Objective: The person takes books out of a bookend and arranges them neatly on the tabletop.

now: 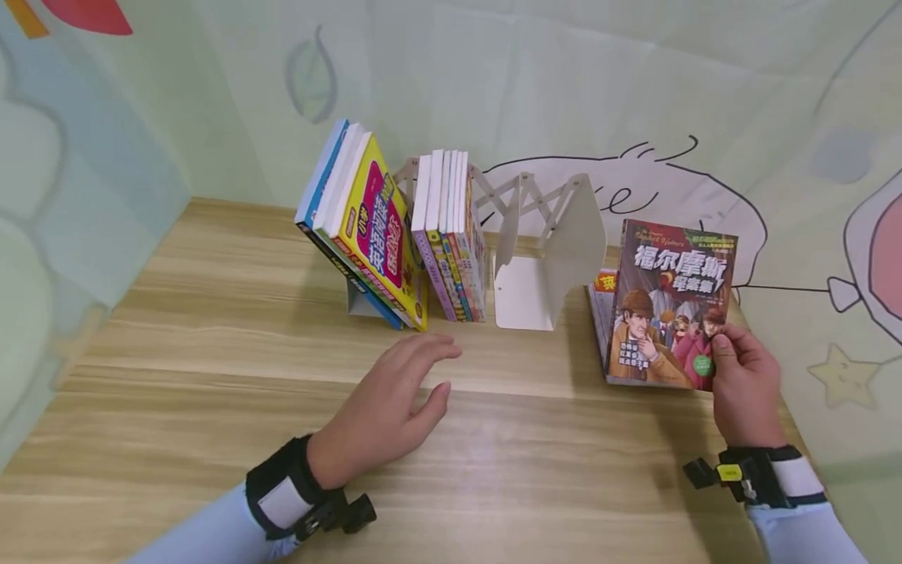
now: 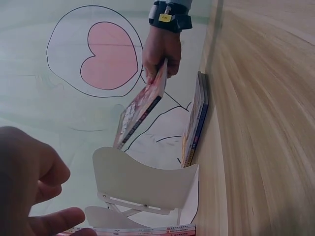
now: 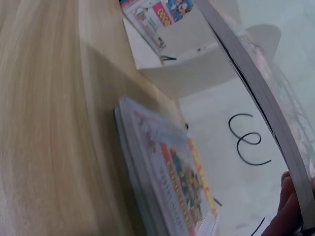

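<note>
My right hand pinches a comic-style book by its right edge, thumb on the cover. In the left wrist view this book is raised off the table, tilted, above a short stack of books. The right wrist view shows the stack lying flat below it. My left hand hovers over the table with loosely bent fingers and holds nothing. It is nearest to a white expandable book rack. Upright thin books stand in the rack's middle, and larger books lean left at its left end.
The rack's right section has a white base plate and a tall end panel, just left of the stack. A wood-grain table lies under everything. Behind and at both sides hangs a printed cloth backdrop.
</note>
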A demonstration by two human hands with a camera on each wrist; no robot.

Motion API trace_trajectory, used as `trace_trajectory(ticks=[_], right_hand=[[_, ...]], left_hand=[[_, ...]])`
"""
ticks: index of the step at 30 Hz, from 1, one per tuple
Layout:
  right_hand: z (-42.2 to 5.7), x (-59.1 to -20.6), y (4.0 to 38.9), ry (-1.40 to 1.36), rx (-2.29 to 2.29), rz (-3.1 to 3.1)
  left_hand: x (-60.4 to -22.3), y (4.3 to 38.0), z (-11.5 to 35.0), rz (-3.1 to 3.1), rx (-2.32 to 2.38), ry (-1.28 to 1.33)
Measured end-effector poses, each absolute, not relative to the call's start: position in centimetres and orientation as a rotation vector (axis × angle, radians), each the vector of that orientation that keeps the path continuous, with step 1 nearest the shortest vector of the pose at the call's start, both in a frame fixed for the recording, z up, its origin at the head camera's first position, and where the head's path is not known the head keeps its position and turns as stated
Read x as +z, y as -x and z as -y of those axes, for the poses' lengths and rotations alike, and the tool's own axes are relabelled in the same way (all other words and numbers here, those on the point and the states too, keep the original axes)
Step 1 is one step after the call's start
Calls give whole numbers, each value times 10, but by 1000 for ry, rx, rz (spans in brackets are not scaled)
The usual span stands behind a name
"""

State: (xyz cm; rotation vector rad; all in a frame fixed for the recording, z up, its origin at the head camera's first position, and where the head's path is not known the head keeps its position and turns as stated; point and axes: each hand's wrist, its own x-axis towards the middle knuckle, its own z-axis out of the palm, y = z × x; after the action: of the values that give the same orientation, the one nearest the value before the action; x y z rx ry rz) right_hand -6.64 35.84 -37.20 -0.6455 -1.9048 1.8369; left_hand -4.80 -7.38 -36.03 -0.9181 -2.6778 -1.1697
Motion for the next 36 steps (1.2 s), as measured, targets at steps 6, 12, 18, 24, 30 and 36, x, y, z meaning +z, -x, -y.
trace_trajectory(ticks=[6, 12, 18, 24, 30, 36], right_hand=[[-370, -382, 69, 792, 1760, 2078], [-379, -392, 77, 880, 1638, 2192], [-385, -397, 81, 915, 1565, 2324], [-388, -402, 84, 900, 1450, 2490], [-388, -408, 91, 879, 1313, 2592], [-387, -409, 95, 890, 1229, 2657]], left_hand=[[-361, 47, 74, 2694, -1176, 913], [-362, 46, 74, 2693, -1170, 914], [-364, 45, 75, 2670, -1163, 913], [-365, 45, 75, 2668, -1159, 913], [-365, 44, 75, 2699, -1167, 904], [-366, 44, 75, 2699, -1163, 905]])
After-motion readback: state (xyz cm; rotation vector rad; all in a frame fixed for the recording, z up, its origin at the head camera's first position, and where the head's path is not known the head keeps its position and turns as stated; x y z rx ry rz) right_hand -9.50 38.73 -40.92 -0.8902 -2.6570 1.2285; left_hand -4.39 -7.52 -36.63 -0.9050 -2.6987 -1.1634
